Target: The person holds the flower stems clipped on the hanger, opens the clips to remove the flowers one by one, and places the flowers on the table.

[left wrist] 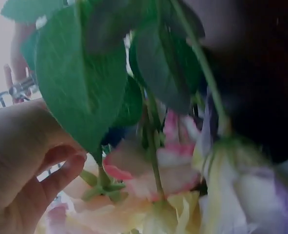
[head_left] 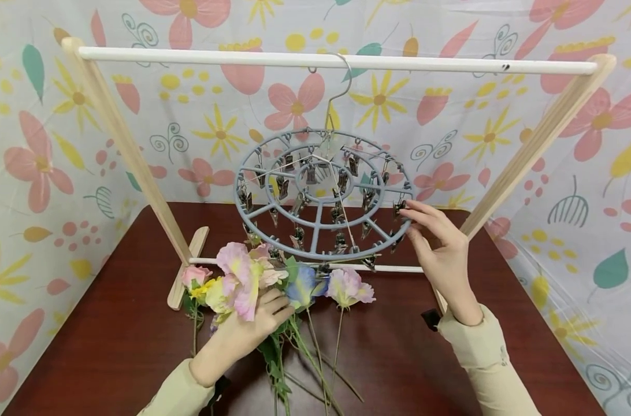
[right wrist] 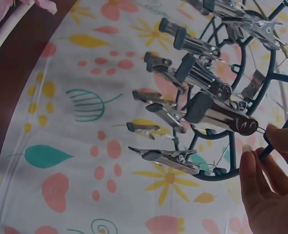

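A round grey-blue clip hanger [head_left: 318,222] hangs by its metal hook [head_left: 341,92] from a white bar, tilted toward me, with metal clips [right wrist: 202,75] dangling all round. My right hand [head_left: 445,254] pinches its right rim between thumb and fingertips, beside a clip. Below the hanger's front left, my left hand [head_left: 260,320] grips among artificial flowers with curled fingers. A pink-and-yellow flower [head_left: 240,274] stands over it, and a blue flower [head_left: 302,286] is just to its right. In the left wrist view, green leaves [left wrist: 83,83] and a peach flower [left wrist: 119,209] partly hide the grip.
The white bar [head_left: 216,58] rests on wooden posts [head_left: 133,150] at both sides. A wooden foot [head_left: 188,268] and a lower white rod [head_left: 398,268] stand on the dark red table [head_left: 123,346]. A pale purple flower [head_left: 346,287] and several stems lie in front; a floral cloth hangs behind.
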